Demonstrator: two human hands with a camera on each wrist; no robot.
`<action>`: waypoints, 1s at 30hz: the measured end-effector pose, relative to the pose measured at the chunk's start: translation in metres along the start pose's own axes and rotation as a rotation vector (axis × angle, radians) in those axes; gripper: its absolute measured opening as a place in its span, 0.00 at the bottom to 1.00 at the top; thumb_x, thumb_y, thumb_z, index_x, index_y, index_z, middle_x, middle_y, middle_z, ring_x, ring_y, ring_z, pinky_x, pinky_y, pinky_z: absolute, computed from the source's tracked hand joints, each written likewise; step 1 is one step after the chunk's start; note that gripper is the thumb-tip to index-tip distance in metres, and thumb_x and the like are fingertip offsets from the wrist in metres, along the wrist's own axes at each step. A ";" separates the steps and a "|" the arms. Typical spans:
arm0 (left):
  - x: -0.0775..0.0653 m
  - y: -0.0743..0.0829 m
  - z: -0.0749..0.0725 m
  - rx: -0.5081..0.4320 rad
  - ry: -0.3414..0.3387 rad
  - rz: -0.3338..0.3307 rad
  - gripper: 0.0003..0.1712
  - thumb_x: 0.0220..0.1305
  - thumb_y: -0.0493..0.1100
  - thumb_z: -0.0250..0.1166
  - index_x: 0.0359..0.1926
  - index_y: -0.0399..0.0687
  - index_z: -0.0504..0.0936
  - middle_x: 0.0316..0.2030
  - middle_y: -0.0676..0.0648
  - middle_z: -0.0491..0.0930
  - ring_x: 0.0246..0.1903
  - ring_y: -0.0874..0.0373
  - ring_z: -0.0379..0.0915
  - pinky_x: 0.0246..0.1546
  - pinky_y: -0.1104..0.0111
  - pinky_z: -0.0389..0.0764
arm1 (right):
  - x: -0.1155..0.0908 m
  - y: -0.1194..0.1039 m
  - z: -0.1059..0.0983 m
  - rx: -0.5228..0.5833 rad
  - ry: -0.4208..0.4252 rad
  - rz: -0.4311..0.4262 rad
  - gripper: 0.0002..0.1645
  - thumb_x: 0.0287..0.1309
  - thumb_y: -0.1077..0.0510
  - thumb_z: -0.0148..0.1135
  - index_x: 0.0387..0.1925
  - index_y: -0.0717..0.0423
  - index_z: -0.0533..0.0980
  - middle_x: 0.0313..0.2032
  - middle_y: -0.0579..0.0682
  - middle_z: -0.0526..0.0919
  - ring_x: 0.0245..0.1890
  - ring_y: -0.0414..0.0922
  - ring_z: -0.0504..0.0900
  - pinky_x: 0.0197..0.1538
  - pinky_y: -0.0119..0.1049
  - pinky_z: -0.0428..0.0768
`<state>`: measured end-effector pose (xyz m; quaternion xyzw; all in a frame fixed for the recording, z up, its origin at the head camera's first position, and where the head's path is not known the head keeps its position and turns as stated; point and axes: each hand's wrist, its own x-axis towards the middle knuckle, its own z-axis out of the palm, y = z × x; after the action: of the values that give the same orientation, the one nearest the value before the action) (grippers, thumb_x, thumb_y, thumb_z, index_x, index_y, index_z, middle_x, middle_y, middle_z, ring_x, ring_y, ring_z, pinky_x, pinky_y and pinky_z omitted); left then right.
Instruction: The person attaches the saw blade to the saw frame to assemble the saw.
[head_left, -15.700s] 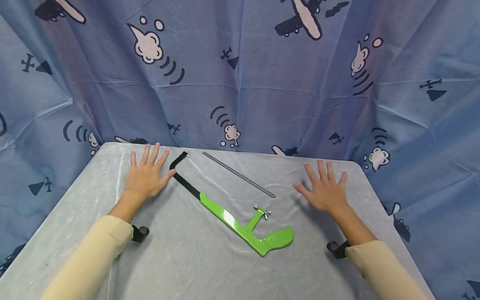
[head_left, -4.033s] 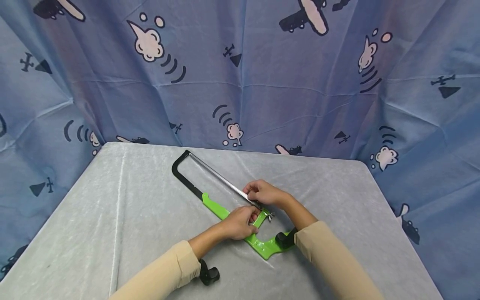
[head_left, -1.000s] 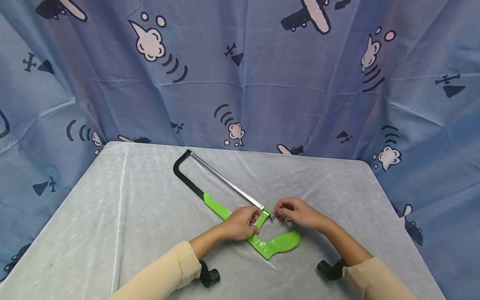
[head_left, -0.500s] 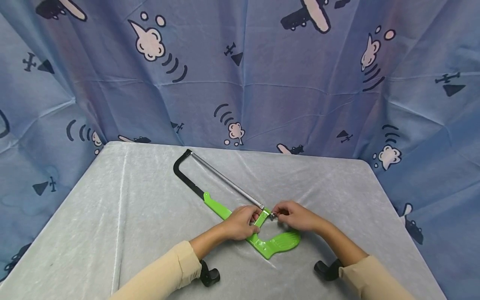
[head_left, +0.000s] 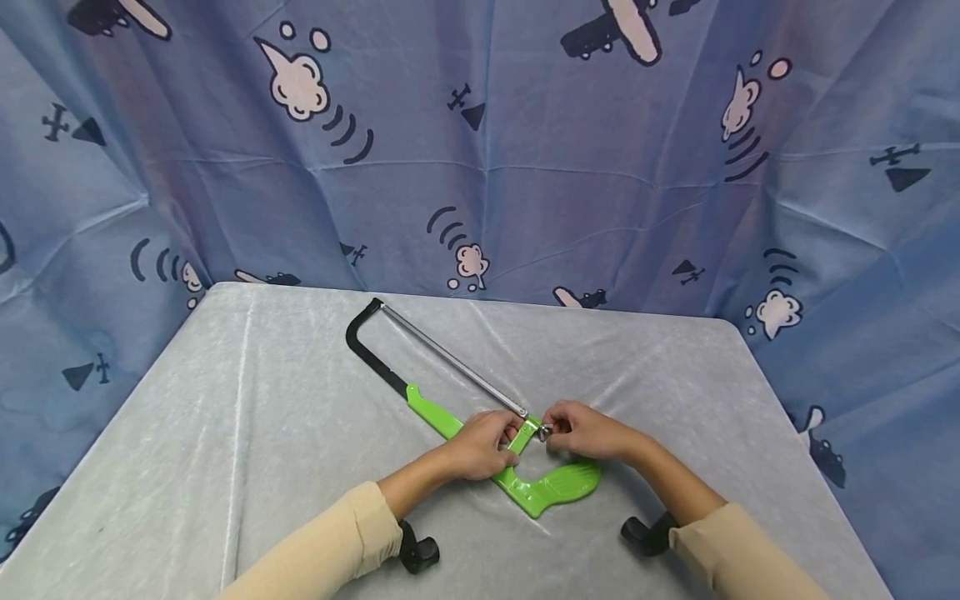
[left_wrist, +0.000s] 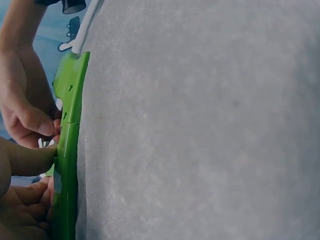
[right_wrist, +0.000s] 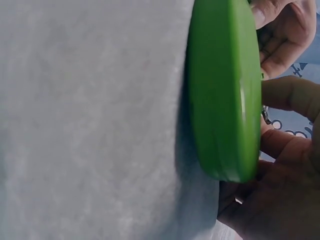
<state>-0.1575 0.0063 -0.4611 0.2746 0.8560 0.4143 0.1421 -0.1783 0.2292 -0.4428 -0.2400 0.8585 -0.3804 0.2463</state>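
Note:
A hacksaw with a green and black frame (head_left: 433, 414) lies on the table, its grey blade (head_left: 453, 361) spanning from the black far tip to the short green post. My left hand (head_left: 474, 447) grips the frame around that post, thumb against the green metal (left_wrist: 70, 175) in the left wrist view. With thumb and fingertips my right hand (head_left: 588, 431) pinches the small metal wing nut (head_left: 543, 433) at the post's outer end. The green handle (right_wrist: 222, 90) partly covers the right fingers in the right wrist view.
A pale grey cloth covers the table (head_left: 300, 467), whose far edge meets a blue patterned curtain (head_left: 480, 192). Black wrist mounts (head_left: 420, 554) hang under both sleeves, the right one close to the saw's handle.
Earlier the blade lay loose and both hands were spread; now it sits in the frame. My right hand left the blade's near end for the wing nut, its fingers shifting slightly there lately.

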 end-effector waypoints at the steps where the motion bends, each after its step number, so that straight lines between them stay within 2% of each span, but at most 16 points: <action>1: 0.000 0.000 0.000 0.002 -0.002 0.000 0.20 0.52 0.31 0.72 0.47 0.36 0.79 0.34 0.50 0.76 0.35 0.63 0.69 0.40 0.73 0.71 | 0.000 -0.001 0.000 0.001 0.001 0.001 0.04 0.55 0.65 0.64 0.31 0.62 0.77 0.29 0.47 0.71 0.30 0.42 0.70 0.33 0.31 0.70; 7: 0.000 0.000 0.000 0.003 -0.004 0.006 0.19 0.52 0.31 0.72 0.46 0.36 0.79 0.33 0.51 0.75 0.34 0.63 0.69 0.39 0.73 0.71 | -0.002 -0.008 0.001 0.027 -0.006 0.026 0.08 0.53 0.61 0.67 0.30 0.61 0.76 0.28 0.47 0.72 0.29 0.42 0.70 0.31 0.31 0.70; 14: 0.001 0.000 0.002 0.012 -0.002 0.002 0.18 0.52 0.31 0.72 0.45 0.37 0.79 0.32 0.51 0.75 0.34 0.63 0.69 0.39 0.73 0.71 | 0.000 -0.011 0.003 0.034 -0.013 0.028 0.09 0.51 0.62 0.68 0.25 0.60 0.75 0.21 0.44 0.71 0.22 0.38 0.69 0.27 0.29 0.68; 21: 0.001 -0.002 0.002 0.021 -0.002 0.003 0.18 0.52 0.31 0.71 0.46 0.37 0.79 0.32 0.51 0.75 0.34 0.63 0.69 0.39 0.73 0.70 | 0.006 -0.009 0.006 -0.031 -0.013 0.021 0.14 0.50 0.63 0.67 0.17 0.55 0.70 0.16 0.39 0.68 0.17 0.34 0.64 0.23 0.27 0.63; 30: 0.001 -0.002 0.001 0.024 -0.005 0.016 0.17 0.52 0.31 0.71 0.45 0.38 0.79 0.32 0.51 0.75 0.33 0.64 0.68 0.38 0.73 0.70 | 0.008 -0.012 0.006 -0.111 0.018 0.046 0.15 0.49 0.61 0.67 0.16 0.53 0.69 0.15 0.39 0.66 0.17 0.35 0.64 0.23 0.28 0.62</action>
<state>-0.1580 0.0064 -0.4630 0.2843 0.8582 0.4046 0.1378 -0.1782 0.2139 -0.4393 -0.2301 0.8857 -0.3286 0.2336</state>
